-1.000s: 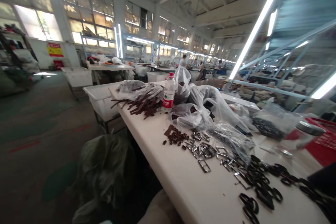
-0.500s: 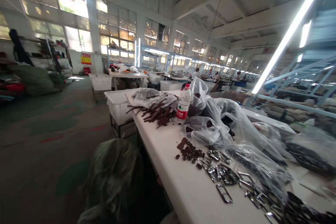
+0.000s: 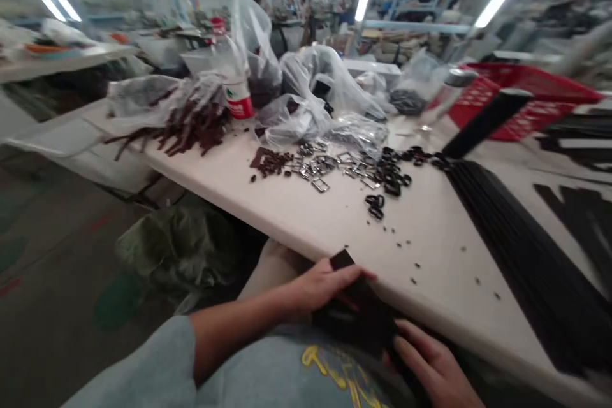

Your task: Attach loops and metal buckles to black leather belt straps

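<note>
Black strap material (image 3: pixel 366 315) lies across my lap at the table's front edge, held in both hands. My left hand (image 3: pixel 325 284) pinches its upper end between thumb and fingers. Lower right, my right hand (image 3: pixel 425 354) is closed round another part of it. On the white table (image 3: pixel 306 223) beyond, silver metal buckles (image 3: pixel 320 169), small brown pieces (image 3: pixel 275 162) and black rings (image 3: pixel 375 205) lie loose. A long stack of black straps (image 3: pixel 521 255) stretches along the right side.
A bottle with a red label (image 3: pixel 238 92) stands beside brown strips (image 3: pixel 196 121) and clear plastic bags (image 3: pixel 306 108). A red bag (image 3: pixel 530 99) is at the back right. A green sack (image 3: pixel 176 242) sits on the floor at left.
The view has swung right and down. Both my hands, the black strap material and the stack of straps now show; neither hand was clearly visible before.
</note>
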Available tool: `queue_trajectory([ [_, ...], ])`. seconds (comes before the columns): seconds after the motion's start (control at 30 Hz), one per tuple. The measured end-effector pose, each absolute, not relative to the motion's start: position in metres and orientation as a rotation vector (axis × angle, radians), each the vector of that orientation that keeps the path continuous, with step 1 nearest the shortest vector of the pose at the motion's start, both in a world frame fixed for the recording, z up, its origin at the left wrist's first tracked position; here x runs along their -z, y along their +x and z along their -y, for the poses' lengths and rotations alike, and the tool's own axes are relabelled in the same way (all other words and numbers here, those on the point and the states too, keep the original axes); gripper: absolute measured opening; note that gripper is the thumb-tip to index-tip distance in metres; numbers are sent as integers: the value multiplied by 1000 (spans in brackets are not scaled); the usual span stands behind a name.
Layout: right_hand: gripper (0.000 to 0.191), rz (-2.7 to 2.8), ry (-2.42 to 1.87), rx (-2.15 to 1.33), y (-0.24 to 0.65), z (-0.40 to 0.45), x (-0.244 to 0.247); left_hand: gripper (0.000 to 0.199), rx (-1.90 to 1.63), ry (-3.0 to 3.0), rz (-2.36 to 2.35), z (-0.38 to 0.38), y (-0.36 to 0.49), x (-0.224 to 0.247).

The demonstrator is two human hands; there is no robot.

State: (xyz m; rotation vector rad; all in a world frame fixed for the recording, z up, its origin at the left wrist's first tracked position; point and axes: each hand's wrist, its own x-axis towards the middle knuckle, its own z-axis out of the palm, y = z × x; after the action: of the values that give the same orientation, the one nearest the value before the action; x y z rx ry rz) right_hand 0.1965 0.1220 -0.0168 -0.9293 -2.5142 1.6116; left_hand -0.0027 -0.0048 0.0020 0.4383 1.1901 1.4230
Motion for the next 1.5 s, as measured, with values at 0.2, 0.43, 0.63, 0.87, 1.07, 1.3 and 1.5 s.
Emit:
queue_trajectory([
  [0.2, 43, 2084, -1004, -2254, 202, -126, 7, 48, -1435, 555, -1494, 14, -30, -16],
  [0.43, 42, 2271, -819, -1941, 190, -121, -3, 44, -1438, 590, -1511, 15, -32, -17],
  [0.63, 46, 2437, -712, -1244, 148, -96, -17, 42, -1439, 641, -1435, 9, -14, -15],
  [0.87, 32, 2497, -755, -1068, 146, -94, -8, 41, -1497, 656, -1475, 11, -26, -13],
  [1.07, 36, 2383, -766, -1068, 152, -99, -3, 43, -1497, 632, -1441, 2, -30, -13],
  [1.3, 30, 2239, -709, -1019, 139, -99, 3, 41, -1499, 602, -1415, -7, -26, -10],
  [1.5, 26, 2229, -689, -1014, 138, -106, -1, 43, -1491, 634, -1389, -18, -29, -17],
])
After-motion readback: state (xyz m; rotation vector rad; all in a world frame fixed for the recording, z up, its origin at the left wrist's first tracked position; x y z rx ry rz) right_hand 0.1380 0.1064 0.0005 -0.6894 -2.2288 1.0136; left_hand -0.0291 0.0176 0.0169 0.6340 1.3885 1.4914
